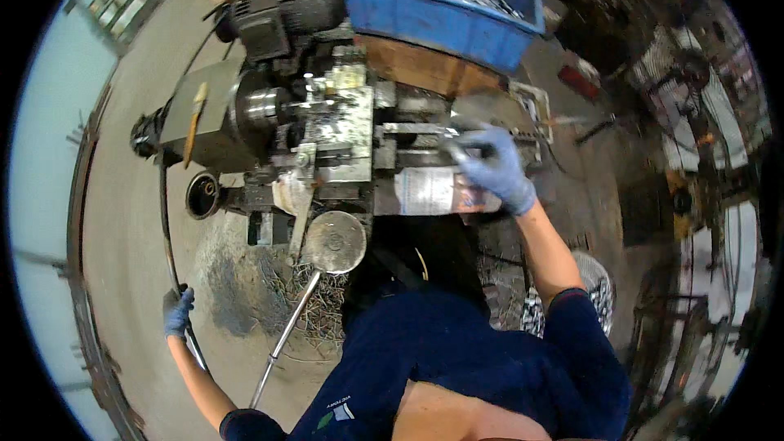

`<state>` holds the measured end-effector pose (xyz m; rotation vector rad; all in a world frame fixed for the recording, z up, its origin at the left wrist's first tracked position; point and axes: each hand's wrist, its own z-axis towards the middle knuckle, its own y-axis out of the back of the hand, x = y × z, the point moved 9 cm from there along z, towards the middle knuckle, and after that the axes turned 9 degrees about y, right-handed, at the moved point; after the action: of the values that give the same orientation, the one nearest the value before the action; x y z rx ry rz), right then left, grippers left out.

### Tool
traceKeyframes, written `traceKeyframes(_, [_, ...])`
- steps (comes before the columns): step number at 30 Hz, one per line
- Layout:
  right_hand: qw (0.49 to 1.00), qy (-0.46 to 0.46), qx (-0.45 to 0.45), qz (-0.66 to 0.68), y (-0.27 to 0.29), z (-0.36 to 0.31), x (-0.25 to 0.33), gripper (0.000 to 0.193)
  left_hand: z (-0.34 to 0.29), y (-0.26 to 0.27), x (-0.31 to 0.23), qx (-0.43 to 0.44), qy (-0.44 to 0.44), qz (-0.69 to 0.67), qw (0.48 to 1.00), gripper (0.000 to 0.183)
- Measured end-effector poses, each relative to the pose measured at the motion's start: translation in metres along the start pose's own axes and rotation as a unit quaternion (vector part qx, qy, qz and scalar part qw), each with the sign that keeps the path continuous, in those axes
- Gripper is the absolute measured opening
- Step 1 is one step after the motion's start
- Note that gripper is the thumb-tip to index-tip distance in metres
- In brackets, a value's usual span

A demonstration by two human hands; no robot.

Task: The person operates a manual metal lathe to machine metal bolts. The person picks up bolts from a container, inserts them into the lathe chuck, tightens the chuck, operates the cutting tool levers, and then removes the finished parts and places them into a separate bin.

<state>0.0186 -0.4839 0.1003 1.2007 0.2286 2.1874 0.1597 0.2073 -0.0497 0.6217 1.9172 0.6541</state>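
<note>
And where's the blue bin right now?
The blue bin is at the head view's top, just right of centre, beside the dark motor, beyond the right hand.

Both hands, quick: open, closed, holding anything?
Left hand: closed around the long dark bar.
Right hand: partly curled; motion blur hides whether it holds anything.

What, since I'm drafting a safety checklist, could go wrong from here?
Snagging: the gloved right hand is over the machine and might be caught if it came near the chuck; whether that is turning, I can't tell.
Slipping: metal shavings lie on the floor near the long bar in the left hand and could slide underfoot.
Falling: the brush resting on the housing might shake off.
</note>
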Motion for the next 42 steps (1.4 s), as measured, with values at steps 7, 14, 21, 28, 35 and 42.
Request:
traceKeyframes(7, [0.903,0.24,0.252,-0.252,-0.179,0.125,0.064,0.05,-0.039,-0.006,0.033,-0.046,0.026,-0.087,0.995,0.038])
traceKeyframes(14, [0.797,0.146,0.417,-0.412,-0.27,0.155,0.015,0.053,-0.043,-0.004,0.025,-0.076,0.003,-0.047,0.996,0.03])
traceKeyframes(21, [0.901,0.021,0.359,-0.244,-0.274,0.168,0.008,0.055,-0.036,0.006,0.042,-0.147,0.012,0.044,0.988,0.029])
traceKeyframes(28, [0.897,0.082,0.329,-0.283,-0.285,0.176,0.009,0.065,-0.062,0.008,-0.016,-0.29,-0.034,0.262,0.92,0.025])
traceKeyframes(35, [0.917,-0.031,0.328,-0.224,-0.268,0.185,-0.011,0.056,-0.001,0.059,0.005,-0.356,-0.107,0.373,0.85,0.013])
traceKeyframes(42, [0.929,0.033,0.315,-0.189,-0.264,0.188,0.013,0.052,0.07,0.121,0.046,-0.356,-0.018,0.475,0.804,0.015])
